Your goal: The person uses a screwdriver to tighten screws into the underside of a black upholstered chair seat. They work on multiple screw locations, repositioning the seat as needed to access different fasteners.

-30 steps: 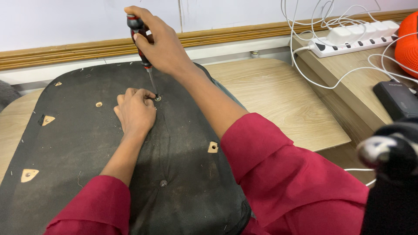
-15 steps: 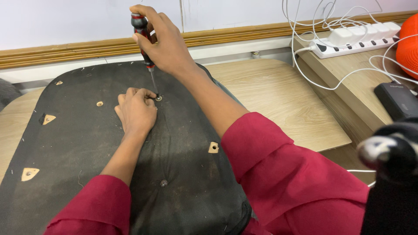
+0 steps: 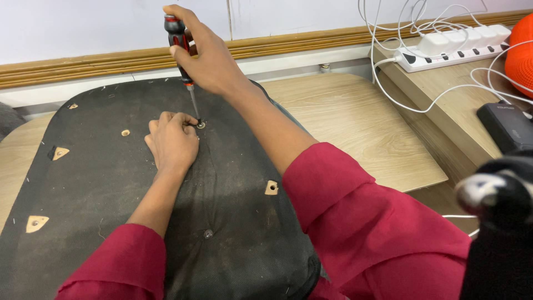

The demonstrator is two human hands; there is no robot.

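Note:
A black fabric-covered chair seat (image 3: 89,183) lies upside down on a wooden table (image 3: 350,116). My right hand (image 3: 208,55) grips the red and black handle of a screwdriver (image 3: 180,47), held nearly upright. Its tip rests on a screw with a washer (image 3: 200,125) in the seat's underside. My left hand (image 3: 173,141) lies on the fabric just left of that screw, with its fingertips pinched around the screw at the shaft's tip. Both arms wear dark red sleeves.
A white power strip (image 3: 455,47) with plugs and white cables sits on a raised wooden shelf at the right, beside a black box (image 3: 508,128) and an orange object (image 3: 522,53). Another screw (image 3: 207,234) and small wooden cut-outs (image 3: 271,188) mark the seat. A dark blurred object (image 3: 499,222) fills the lower right.
My right hand and the screwdriver handle have shifted slightly on the spot. My left hand stays by the screw.

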